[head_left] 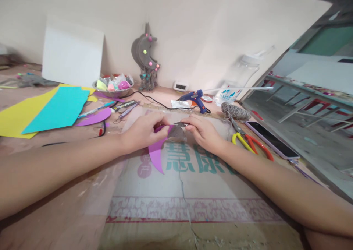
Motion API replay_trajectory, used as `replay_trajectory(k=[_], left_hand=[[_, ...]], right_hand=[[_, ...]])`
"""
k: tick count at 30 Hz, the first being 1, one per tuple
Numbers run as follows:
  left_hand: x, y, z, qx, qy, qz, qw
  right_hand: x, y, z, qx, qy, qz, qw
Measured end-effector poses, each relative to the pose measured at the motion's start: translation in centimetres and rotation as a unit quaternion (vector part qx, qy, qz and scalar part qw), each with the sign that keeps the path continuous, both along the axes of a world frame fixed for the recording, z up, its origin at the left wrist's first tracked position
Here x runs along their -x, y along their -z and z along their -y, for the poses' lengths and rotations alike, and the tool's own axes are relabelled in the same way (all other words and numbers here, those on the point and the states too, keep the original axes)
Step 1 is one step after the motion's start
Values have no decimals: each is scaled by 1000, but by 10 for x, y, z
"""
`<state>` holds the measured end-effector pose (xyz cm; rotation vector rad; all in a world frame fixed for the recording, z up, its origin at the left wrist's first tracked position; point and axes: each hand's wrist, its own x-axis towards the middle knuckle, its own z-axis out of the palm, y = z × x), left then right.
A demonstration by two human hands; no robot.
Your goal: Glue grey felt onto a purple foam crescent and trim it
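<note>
In the head view, my left hand (151,130) is closed on a flat purple crescent (156,152), with one point of it curving down towards me. Thumb and fingers of my right hand (204,132) pinch at grey yarn (180,124) beside the crescent's upper end. Between the hands the grey part is blurred, and I cannot tell how it joins the crescent. A thin grey strand (182,185) runs from below the hands towards the near edge. Under both hands lies a clear sheet over a printed sheet (149,187).
A glue gun (195,97) and grey yarn ball (235,111) lie behind my right hand. Scissors (248,141) and a phone (271,139) are to the right. Coloured sheets (57,108), pens and a bowl (113,92) are left. A decorated grey moon (145,53) hangs against the wall.
</note>
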<state>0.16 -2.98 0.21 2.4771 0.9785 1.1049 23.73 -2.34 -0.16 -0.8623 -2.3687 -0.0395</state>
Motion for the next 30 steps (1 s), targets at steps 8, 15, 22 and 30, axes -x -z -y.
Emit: replay_trajectory(k=[8,15,22,30], left_hand=[[0,1,0,-6,3,-2,1000],[0,3,0,-11,6,-3,1000],[0,1,0,-11,2,-6,1000],[1,1,0,-10,4,-5,1000]], right_hand=[[0,0,1,14,-2,-6,1000],[0,1,-1,11,-4,-13,1000],[1,-1,1,30,4,-20,999],[1,-1,2,50,23,-61,997]])
